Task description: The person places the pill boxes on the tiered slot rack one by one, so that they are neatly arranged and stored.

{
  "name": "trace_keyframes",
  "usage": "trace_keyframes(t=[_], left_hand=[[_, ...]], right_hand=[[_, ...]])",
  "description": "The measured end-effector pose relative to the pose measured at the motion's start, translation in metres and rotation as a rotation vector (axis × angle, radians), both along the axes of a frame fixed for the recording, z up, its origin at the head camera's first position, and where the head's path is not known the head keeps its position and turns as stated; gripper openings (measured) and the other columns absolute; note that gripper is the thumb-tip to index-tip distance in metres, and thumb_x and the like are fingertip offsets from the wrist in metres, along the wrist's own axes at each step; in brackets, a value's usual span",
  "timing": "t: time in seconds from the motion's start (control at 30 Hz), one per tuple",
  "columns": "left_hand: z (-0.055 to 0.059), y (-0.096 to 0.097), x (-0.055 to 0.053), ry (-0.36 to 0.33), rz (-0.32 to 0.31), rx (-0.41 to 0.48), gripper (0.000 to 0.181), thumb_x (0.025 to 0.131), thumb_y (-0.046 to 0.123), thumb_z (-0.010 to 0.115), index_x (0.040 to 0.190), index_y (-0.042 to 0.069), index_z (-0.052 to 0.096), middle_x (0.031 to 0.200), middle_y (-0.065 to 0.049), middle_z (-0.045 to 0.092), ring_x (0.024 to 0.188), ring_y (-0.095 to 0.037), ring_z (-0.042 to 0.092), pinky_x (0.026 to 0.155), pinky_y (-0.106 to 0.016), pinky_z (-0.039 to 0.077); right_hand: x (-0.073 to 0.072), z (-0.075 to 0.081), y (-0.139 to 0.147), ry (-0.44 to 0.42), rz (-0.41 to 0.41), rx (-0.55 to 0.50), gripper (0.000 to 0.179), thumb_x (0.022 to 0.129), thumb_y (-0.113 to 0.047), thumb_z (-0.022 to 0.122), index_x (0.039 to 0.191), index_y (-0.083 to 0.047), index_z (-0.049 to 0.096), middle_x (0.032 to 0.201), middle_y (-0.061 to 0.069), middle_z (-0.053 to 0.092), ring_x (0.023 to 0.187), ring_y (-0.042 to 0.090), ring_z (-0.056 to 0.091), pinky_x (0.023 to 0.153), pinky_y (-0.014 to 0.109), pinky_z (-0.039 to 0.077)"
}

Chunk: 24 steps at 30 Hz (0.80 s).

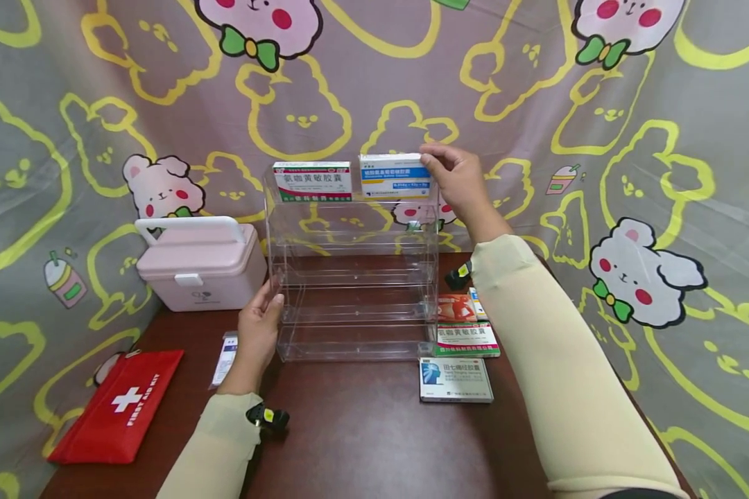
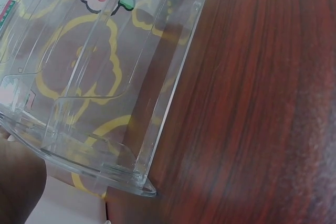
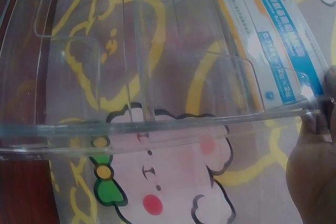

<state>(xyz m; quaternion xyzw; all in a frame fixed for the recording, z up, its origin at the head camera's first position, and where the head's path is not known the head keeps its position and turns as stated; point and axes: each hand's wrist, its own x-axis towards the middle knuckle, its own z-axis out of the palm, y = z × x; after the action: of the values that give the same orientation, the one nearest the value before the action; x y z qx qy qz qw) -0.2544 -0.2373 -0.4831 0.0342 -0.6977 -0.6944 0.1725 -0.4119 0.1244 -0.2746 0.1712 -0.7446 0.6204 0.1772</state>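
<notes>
A clear plastic tiered display rack (image 1: 356, 277) stands upright on the table. My left hand (image 1: 259, 329) holds its left side near the lower tiers; in the left wrist view only a dark part of that hand (image 2: 21, 177) shows beside the rack's edge. On the top tier, at the right, is a blue-and-white medicine box (image 1: 395, 179). The thumb and fingers of my right hand (image 1: 458, 177) pinch its upper right corner. A green, white and red medicine box (image 1: 313, 183) sits at the left of the same tier. The right wrist view shows the blue-and-white box (image 3: 273, 45) behind clear plastic.
Right of the rack lie a red-orange box (image 1: 455, 308), another green-and-red box (image 1: 468, 339) and a pale box with a head picture (image 1: 455, 381). A pink carry case (image 1: 200, 267), a small white-and-blue packet (image 1: 225, 360) and a red first aid pouch (image 1: 121, 409) are on the left.
</notes>
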Motion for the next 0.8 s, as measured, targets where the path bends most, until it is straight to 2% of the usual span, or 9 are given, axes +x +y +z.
trace_keyframes(t=[0.2,0.37,0.47,0.57,0.67,0.8], left_hand=[[0.001,0.001,0.000,0.001,0.009,0.010,0.050,0.113,0.010,0.058,0.163,0.008,0.051,0.165,-0.012,0.053,0.149,-0.019,0.050,0.108,-0.009,0.046],[0.002,0.001,0.001,0.008,0.011,0.017,0.050,0.113,0.009,0.058,0.162,0.007,0.052,0.166,-0.012,0.053,0.152,-0.021,0.049,0.112,-0.010,0.045],[0.001,0.001,0.001,0.009,0.015,0.006,0.050,0.113,0.009,0.058,0.162,0.007,0.052,0.166,-0.011,0.053,0.154,-0.021,0.047,0.115,-0.011,0.044],[0.001,0.000,0.001,0.006,0.017,-0.003,0.050,0.113,0.009,0.058,0.163,0.008,0.051,0.167,-0.011,0.052,0.155,-0.021,0.046,0.116,-0.012,0.043],[0.001,0.000,0.001,-0.001,0.018,-0.004,0.051,0.113,0.009,0.058,0.163,0.008,0.051,0.167,-0.011,0.051,0.155,-0.021,0.046,0.115,-0.011,0.043],[0.000,0.002,-0.001,0.003,0.024,0.003,0.050,0.112,0.009,0.059,0.162,0.008,0.052,0.166,-0.011,0.053,0.153,-0.021,0.048,0.112,-0.010,0.045]], right_hand=[[-0.001,0.000,0.001,0.024,-0.001,0.037,0.032,0.107,-0.020,0.072,0.131,0.000,0.077,0.144,0.013,0.071,0.113,0.008,0.069,0.096,0.020,0.057],[-0.001,-0.001,0.001,0.044,0.003,0.046,0.031,0.107,-0.018,0.072,0.130,0.002,0.077,0.142,0.015,0.072,0.111,0.006,0.069,0.095,0.020,0.056],[-0.001,-0.001,0.001,0.051,0.015,0.015,0.034,0.106,-0.017,0.073,0.132,0.005,0.075,0.143,0.019,0.071,0.112,0.006,0.069,0.099,0.021,0.056],[0.001,-0.002,0.004,0.052,0.032,-0.035,0.040,0.104,-0.016,0.074,0.137,0.005,0.071,0.145,0.024,0.069,0.118,0.011,0.069,0.109,0.025,0.055],[0.005,-0.007,0.013,0.046,0.041,-0.077,0.043,0.103,-0.017,0.076,0.141,0.002,0.070,0.145,0.021,0.069,0.125,0.013,0.067,0.114,0.029,0.054],[0.013,-0.022,0.037,0.050,0.066,-0.117,0.041,0.102,-0.013,0.077,0.139,0.003,0.070,0.132,0.010,0.075,0.119,0.011,0.068,0.104,0.023,0.057]])
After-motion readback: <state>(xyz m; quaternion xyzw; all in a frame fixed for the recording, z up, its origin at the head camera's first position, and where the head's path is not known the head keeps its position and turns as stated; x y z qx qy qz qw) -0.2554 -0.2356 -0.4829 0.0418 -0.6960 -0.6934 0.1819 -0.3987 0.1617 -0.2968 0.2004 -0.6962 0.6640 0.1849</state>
